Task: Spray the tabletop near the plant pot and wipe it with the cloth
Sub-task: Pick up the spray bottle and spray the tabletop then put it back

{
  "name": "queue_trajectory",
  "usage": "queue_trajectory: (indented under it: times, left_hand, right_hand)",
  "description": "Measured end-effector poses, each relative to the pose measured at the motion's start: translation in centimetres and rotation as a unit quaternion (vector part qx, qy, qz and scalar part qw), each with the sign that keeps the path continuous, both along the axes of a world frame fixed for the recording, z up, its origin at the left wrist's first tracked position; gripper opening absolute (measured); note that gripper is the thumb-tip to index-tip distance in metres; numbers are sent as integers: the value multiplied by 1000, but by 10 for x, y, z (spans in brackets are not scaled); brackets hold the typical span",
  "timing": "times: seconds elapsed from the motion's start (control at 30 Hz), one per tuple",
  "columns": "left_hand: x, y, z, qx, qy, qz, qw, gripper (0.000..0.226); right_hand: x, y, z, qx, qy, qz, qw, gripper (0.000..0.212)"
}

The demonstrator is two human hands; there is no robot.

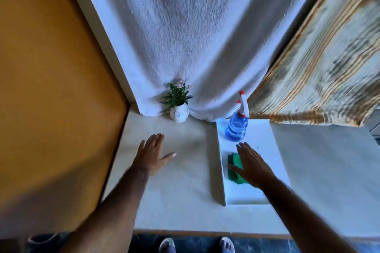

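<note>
A small white plant pot (179, 113) with green leaves stands at the back of the pale tabletop (185, 181), against a white curtain. A blue spray bottle (236, 127) with a red and white trigger head stands upright at the far end of a white tray (265, 146). A folded green cloth (233, 167) lies on the tray, partly hidden under my right hand (251, 165), which hovers flat over it, fingers spread. My left hand (152, 153) is held flat and empty over the bare tabletop, in front of the pot.
An orange wall (51, 88) closes off the left side of the table. A white curtain (185, 37) and a striped curtain (318, 68) hang behind it. The table's front edge runs along the bottom, with my feet (197, 245) below it.
</note>
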State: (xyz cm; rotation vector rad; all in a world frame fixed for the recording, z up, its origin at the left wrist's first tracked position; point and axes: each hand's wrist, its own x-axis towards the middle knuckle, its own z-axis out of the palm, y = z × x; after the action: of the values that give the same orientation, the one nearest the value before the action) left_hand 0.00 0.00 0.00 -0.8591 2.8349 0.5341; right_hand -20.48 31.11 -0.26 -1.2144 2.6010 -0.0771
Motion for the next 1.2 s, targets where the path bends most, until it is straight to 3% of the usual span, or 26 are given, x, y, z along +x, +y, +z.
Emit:
queue_trajectory:
  times: [0.07, 0.13, 0.3, 0.4, 0.57, 0.73, 0.9, 1.07, 1.2]
  left_hand:
    - [6, 4, -21, 11, -36, 9, 999, 92]
    - [18, 13, -41, 18, -71, 15, 997, 94]
    - [32, 33, -70, -72, -1, -13, 997, 93]
    - [35, 36, -81, -94, 3, 3, 996, 95]
    - [38, 34, -97, -115, 12, -2, 993, 84]
    - [40, 33, -110, -144, 47, 0, 988, 82]
    - [42, 33, -117, -160, 57, 3, 985, 82]
    - [44, 31, -126, -173, 69, 7, 982, 82]
    - [45, 32, -129, -183, 84, 9, 979, 80]
  right_hand:
    - [1, 6, -17, -12, -7, -24, 1000, 96]
    - [6, 14, -37, -19, -14, -36, 999, 94]
    - [22, 22, -65, -37, 6, -43, 998, 97]
    - [19, 15, -59, -116, -53, -100, 987, 101]
    - [-32, -29, -18, -323, -99, -246, 909, 99]
    - [-89, -77, 31, -485, -144, -179, 844, 74]
    - [-105, -90, 28, -469, -189, -175, 845, 59]
    - [-102, -93, 10, -510, -223, -204, 805, 54]
    - [-94, -107, 18, -526, -201, -253, 786, 32]
